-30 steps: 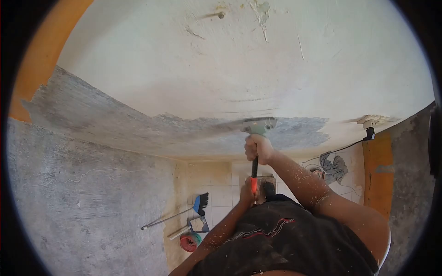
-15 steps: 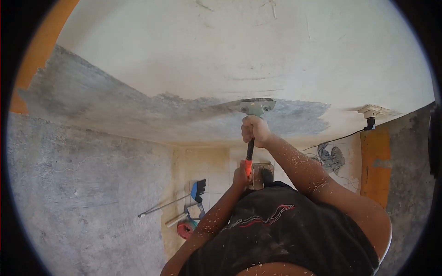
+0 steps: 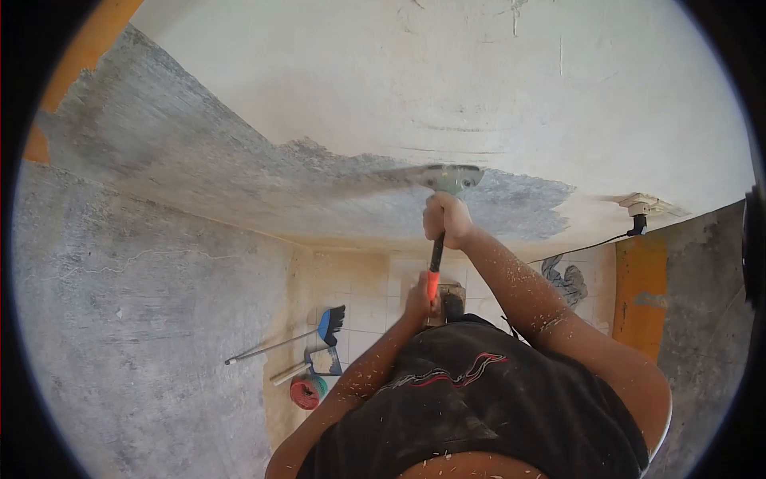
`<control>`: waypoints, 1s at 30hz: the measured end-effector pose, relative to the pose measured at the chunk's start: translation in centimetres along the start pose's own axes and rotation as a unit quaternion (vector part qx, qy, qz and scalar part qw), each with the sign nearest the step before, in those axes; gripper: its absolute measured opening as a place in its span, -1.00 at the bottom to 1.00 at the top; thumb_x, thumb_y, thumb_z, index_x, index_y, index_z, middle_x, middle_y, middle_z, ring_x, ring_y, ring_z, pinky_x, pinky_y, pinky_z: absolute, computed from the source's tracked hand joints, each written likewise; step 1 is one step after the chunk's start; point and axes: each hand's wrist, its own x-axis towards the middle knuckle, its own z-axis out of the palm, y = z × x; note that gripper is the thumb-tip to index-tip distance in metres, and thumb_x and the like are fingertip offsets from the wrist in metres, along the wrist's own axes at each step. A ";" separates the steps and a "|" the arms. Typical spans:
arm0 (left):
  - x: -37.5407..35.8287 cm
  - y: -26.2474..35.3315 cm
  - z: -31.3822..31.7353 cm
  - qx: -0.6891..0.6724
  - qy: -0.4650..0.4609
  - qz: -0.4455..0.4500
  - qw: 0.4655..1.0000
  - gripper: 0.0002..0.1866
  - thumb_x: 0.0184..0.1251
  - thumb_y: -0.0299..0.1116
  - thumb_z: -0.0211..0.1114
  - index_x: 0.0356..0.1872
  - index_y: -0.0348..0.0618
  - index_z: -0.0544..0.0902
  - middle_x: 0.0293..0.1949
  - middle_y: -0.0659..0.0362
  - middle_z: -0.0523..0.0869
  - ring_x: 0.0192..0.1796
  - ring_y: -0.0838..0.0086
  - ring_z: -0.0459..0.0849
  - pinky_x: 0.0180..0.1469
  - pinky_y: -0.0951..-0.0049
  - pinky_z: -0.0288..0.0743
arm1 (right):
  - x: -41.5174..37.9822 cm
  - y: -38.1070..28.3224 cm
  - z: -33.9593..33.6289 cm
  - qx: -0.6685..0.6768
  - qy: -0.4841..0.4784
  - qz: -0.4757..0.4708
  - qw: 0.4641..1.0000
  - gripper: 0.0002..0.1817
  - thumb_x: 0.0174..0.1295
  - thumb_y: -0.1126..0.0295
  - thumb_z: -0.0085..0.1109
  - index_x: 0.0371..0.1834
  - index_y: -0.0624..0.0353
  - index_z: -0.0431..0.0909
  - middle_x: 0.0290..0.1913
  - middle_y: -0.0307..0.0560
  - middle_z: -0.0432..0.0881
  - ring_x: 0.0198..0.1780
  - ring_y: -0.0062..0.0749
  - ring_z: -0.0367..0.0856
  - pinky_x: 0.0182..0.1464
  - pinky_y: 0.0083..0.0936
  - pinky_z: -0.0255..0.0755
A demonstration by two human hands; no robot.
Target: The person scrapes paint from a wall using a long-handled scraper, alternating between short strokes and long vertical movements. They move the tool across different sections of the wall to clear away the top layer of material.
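Note:
A long-handled scraper (image 3: pixel 456 177) has its wide head against the wall, at the upper border of a stripped grey patch (image 3: pixel 531 203). Closed around the dark shaft just below that head is my right hand (image 3: pixel 448 217). Lower down, my left hand (image 3: pixel 420 302) grips the orange-red part of the handle, close to my body. Pale flakes speckle both forearms and my dark shirt (image 3: pixel 447 399). Above the scraper the wall keeps its whitish coating (image 3: pixel 359 88), with a few dark scratch lines.
A socket (image 3: pixel 640 203) with a black plug and cable sits on the wall at right. On the tiled floor lie a grey cloth (image 3: pixel 565 281), a blue broom (image 3: pixel 331 326), a dustpan (image 3: pixel 325 361) and a red round object (image 3: pixel 304 393). A bare grey wall (image 3: pixel 152 319) stands at left.
The view has shifted slightly, with the floor items now further left. The scraper stays near the same border of the grey patch, and both hands keep their hold.

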 end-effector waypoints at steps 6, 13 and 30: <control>-1.8 1.0 0.3 -0.023 0.012 -0.028 0.999 -0.33 0.23 0.36 -0.26 -0.60 -0.10 0.38 -0.84 0.31 0.27 -0.83 0.59 0.21 -0.75 0.56 0.09 | 0.3 1.0 -1.0 0.018 -0.009 0.011 1.000 -0.65 -0.04 0.37 -0.10 -0.84 -0.11 -0.02 -0.80 -0.41 -0.02 -0.78 -0.63 -0.10 -0.68 -0.57 -0.17; -1.4 2.5 -0.5 -0.065 -0.070 0.000 0.995 -0.33 0.24 0.36 -0.27 -0.60 -0.10 0.39 -0.85 0.32 0.26 -0.82 0.60 0.24 -0.74 0.57 0.10 | 0.4 0.0 0.0 -0.007 -0.047 -0.008 0.999 -0.65 -0.06 0.37 -0.09 -0.83 -0.10 -0.02 -0.79 -0.39 0.00 -0.77 -0.60 -0.06 -0.66 -0.57 -0.14; -1.6 2.6 -1.3 -0.015 -0.005 -0.010 1.000 -0.33 0.24 0.35 -0.26 -0.61 -0.09 0.40 -0.83 0.31 0.26 -0.81 0.59 0.21 -0.73 0.54 0.09 | 1.1 0.4 2.1 -0.057 -0.033 -0.006 0.998 -0.62 0.00 0.30 -0.13 -0.84 -0.15 -0.06 -0.79 -0.42 -0.05 -0.76 -0.59 -0.12 -0.66 -0.56 -0.16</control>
